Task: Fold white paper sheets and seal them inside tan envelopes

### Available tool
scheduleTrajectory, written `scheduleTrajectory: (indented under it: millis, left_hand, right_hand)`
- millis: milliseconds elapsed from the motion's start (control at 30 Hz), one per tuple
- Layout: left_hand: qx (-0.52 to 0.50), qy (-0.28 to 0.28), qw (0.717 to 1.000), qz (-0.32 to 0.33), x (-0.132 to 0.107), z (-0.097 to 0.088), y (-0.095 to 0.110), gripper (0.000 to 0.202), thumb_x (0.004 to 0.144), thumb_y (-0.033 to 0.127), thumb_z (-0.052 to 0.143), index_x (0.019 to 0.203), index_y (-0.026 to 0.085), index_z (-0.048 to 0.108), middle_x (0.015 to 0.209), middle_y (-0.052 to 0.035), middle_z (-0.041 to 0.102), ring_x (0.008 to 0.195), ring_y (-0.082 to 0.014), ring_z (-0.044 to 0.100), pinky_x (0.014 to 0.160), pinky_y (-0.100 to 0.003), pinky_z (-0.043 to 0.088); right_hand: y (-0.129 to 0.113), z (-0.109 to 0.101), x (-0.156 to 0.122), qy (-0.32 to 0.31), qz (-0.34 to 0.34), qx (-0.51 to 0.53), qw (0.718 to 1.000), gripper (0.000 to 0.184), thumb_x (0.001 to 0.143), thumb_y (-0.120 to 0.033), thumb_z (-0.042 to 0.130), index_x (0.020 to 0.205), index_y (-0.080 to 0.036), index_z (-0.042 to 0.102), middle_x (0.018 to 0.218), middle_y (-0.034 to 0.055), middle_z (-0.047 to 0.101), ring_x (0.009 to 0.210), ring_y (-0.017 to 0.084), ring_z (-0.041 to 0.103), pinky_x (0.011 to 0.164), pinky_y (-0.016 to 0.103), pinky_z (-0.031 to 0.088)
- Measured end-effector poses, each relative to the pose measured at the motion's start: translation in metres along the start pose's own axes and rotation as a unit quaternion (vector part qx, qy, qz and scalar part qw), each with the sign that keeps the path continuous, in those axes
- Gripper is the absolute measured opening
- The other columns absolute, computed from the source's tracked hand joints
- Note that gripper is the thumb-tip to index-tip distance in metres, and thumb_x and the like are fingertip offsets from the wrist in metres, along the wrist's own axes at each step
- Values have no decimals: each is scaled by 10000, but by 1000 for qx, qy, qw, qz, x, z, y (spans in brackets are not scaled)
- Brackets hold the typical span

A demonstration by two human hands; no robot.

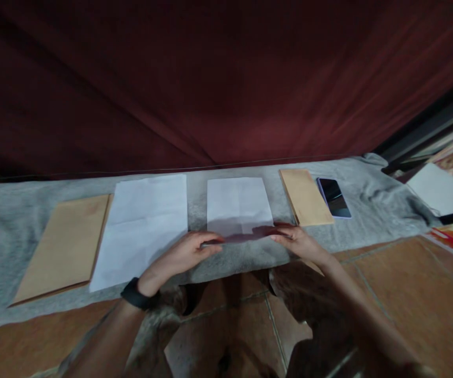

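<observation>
A white sheet of paper (pixel 237 203) lies on a grey cloth (pixel 9 220) in the middle. Its near edge is lifted and curled toward the far edge. My left hand (pixel 187 254) pinches that near edge at its left corner, fingers closed. At the right corner my right hand (pixel 297 240) pinches the same edge. A black band sits on my left wrist.
A stack of white sheets (pixel 143 226) and a large brown envelope (pixel 63 244) lie to the left. A smaller brown envelope (pixel 305 197) and a phone (pixel 333 197) lie to the right. A dark red curtain (pixel 210 79) hangs behind. Tiled floor (pixel 388 283) lies in front.
</observation>
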State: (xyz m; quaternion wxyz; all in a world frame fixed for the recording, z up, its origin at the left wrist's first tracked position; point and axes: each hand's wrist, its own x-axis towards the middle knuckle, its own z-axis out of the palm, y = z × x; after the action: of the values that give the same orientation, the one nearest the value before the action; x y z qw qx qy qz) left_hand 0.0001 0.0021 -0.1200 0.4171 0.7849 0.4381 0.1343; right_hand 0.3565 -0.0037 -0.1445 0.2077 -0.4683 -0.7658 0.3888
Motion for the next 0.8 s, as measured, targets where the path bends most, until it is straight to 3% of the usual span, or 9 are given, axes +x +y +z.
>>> scheduleTrajectory:
  millis: [100, 167, 267, 367, 467, 533, 600, 700, 800]
  left_hand:
    - [-21, 14, 1000, 7, 5, -2, -9, 400, 879, 499, 626, 1156, 235, 744, 1332, -73, 690, 1197, -251, 649, 986, -330, 515]
    - [-20, 16, 1000, 1, 8, -1, -14, 368, 900, 493, 579, 1065, 226, 772, 1288, -78, 714, 1170, -254, 663, 991, -342, 510]
    - [3, 33, 998, -48, 12, 2, -17, 418, 917, 528, 518, 888, 198, 773, 986, -68, 785, 913, -259, 716, 820, -334, 551]
    - [15, 32, 994, -107, 11, 4, -15, 511, 926, 577, 469, 742, 177, 730, 721, -56, 731, 705, -248, 678, 637, -316, 526]
    - [-23, -12, 999, -25, 11, 4, -11, 396, 921, 517, 538, 958, 196, 768, 1062, -80, 771, 982, -267, 699, 827, -338, 553]
    - [-9, -44, 998, 53, 12, 4, -9, 354, 909, 436, 600, 1178, 250, 734, 1359, -74, 671, 1236, -267, 612, 1035, -384, 485]
    - [40, -64, 993, 92, 14, 5, -9, 373, 909, 363, 611, 1266, 297, 697, 1470, -58, 590, 1354, -262, 526, 1142, -433, 398]
    - [55, -58, 993, 85, 15, 7, -11, 327, 925, 334, 571, 1212, 305, 727, 1419, -41, 634, 1340, -250, 535, 1143, -432, 401]
    - [-22, 8, 999, -25, 17, 10, -15, 323, 911, 460, 572, 1021, 238, 780, 1077, -47, 778, 1063, -259, 678, 909, -347, 545]
  right_hand:
    - [3, 4, 0, 35, 74, 45, 996, 443, 942, -565, 567, 976, -179, 780, 854, 19, 749, 802, 212, 674, 701, 292, 531]
    - [5, 6, 1, 38, 98, 67, 992, 477, 914, -594, 583, 927, -159, 778, 805, 16, 733, 760, 207, 661, 665, 286, 515]
    - [6, 5, 3, 18, 108, 90, 990, 459, 869, -600, 636, 930, -169, 781, 840, 35, 752, 813, 242, 685, 713, 329, 545]
    - [4, 0, 4, -15, 91, 126, 988, 441, 842, -569, 682, 1065, -202, 782, 1049, 70, 777, 1029, 313, 693, 901, 430, 559]
    - [0, -4, 6, -38, 66, 126, 989, 446, 870, -565, 652, 1067, -189, 790, 1164, 106, 759, 1134, 331, 673, 1022, 461, 513]
    - [-2, -6, 10, -47, 40, 111, 992, 455, 885, -570, 639, 1072, -183, 789, 1162, 113, 761, 1139, 316, 676, 1052, 456, 493]
    - [-4, -7, 13, -62, 2, 99, 993, 460, 878, -582, 649, 1104, -204, 782, 1213, 105, 744, 1168, 303, 666, 1073, 464, 477]
    - [-4, -8, 16, -87, -40, 94, 991, 457, 844, -614, 675, 1068, -235, 795, 1274, 89, 718, 1212, 297, 640, 1097, 470, 454]
    - [0, -4, 15, -30, 66, 90, 993, 468, 823, -628, 686, 955, -195, 805, 1032, 89, 781, 1012, 294, 703, 939, 439, 549]
